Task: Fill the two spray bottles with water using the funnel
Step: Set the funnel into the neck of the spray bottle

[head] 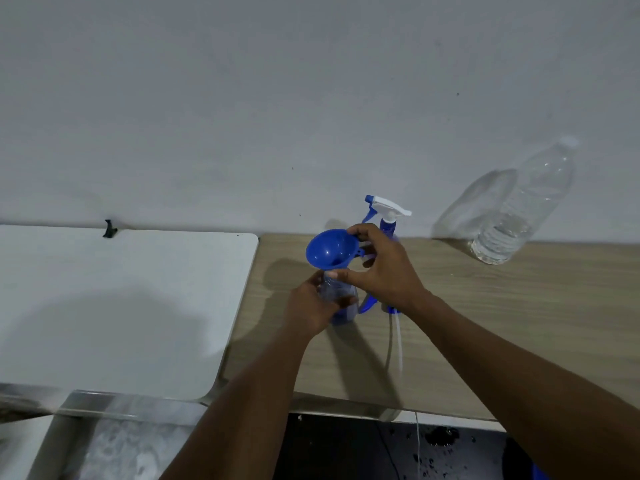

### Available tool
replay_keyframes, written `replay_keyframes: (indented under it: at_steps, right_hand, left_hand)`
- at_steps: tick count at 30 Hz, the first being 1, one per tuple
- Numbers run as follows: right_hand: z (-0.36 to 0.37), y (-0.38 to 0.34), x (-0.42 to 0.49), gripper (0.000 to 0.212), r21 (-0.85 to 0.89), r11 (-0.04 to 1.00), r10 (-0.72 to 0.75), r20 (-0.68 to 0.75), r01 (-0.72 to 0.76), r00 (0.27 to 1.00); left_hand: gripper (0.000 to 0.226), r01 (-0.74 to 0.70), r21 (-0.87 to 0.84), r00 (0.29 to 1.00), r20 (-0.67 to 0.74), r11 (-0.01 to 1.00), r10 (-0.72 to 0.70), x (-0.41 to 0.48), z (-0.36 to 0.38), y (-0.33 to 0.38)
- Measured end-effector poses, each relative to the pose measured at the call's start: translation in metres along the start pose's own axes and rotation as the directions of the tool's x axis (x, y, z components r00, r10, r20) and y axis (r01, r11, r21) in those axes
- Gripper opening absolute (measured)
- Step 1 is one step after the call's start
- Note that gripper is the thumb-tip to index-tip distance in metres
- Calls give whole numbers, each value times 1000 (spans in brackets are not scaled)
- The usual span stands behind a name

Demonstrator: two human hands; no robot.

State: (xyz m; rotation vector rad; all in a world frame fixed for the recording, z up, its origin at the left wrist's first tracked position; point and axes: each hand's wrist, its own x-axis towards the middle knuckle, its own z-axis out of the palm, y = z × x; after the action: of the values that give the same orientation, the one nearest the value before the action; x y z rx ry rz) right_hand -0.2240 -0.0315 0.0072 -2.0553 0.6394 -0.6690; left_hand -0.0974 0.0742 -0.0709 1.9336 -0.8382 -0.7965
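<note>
Left hand (pixel 311 306) grips the open spray bottle (pixel 334 289), upright near the desk's (pixel 485 306) back edge. Right hand (pixel 384 268) pinches the funnel (pixel 329 249) at its rim, axis tilted, spout down at the neck. Both probably light, stiff, slick plastic; best to hold the body. Capped spray bottle (pixel 388 216) just behind.

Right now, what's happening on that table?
A person is fitting the funnel. The left hand grips an open spray bottle standing on the table, and the right hand holds the funnel, tilted, at its neck. The removed sprayer lies beside it. The second spray bottle stands behind, top on. The water bottle stands untouched by the wall.
</note>
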Motion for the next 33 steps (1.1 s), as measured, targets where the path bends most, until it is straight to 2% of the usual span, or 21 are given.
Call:
replay_keyframes:
  at_steps: [4,6,9,12,14,16,18,19,21,25,28,31,33]
  right_hand:
    - [0,2,-4,73,-10,1000,18,6,-18,1000]
    - [0,2,-6,77,-6,1000,30,28,-30,999]
    - [-2,4,-9,98,18,999,47,55,-48,997]
    - [-9,12,-14,109,17,996,85,66,-87,994]
    - [-18,16,-20,108,2,994,113,60,-113,992]
    - [-28,22,-30,100,-9,990,139,46,-138,989]
    - [-39,31,-42,88,-45,982,182,6,-181,983]
    - [-45,36,-48,83,-82,976,202,-19,-203,979]
    - [-58,47,-58,75,-156,958,234,-64,-241,970]
    - [-92,66,-65,53,-272,918,256,-146,-287,956]
    - [-127,74,-61,35,-292,911,214,-270,-291,939]
    - [-171,76,-47,22,-318,910,111,-429,-265,896]
    - [-202,73,-33,22,-350,906,13,-537,-238,843]
  left_hand:
    - [61,-34,53,999,-37,998,36,1,-2,-3]
    - [69,-2,42,1000,20,999,1,1,-5,-4]
    - [102,44,31,997,62,999,-46,-3,-9,-6]
    - [114,16,117,1000,-24,993,-14,-11,-9,-7]
    - [116,23,175,996,-93,984,-7,-20,-7,-7]
    - [103,16,208,983,-181,978,22,-33,-4,-7]
    - [71,-37,249,968,-233,968,97,-48,1,-7]
    - [57,-75,278,964,-227,958,142,-55,5,-7]
    - [43,-141,350,960,-180,926,214,-63,15,-7]
    - [35,-193,379,970,-66,905,234,-60,45,7]
    - [33,-227,348,971,8,910,239,-50,77,35]
    - [38,-258,334,965,34,907,261,-33,108,76]
    - [41,-292,317,955,47,902,293,-15,129,108]
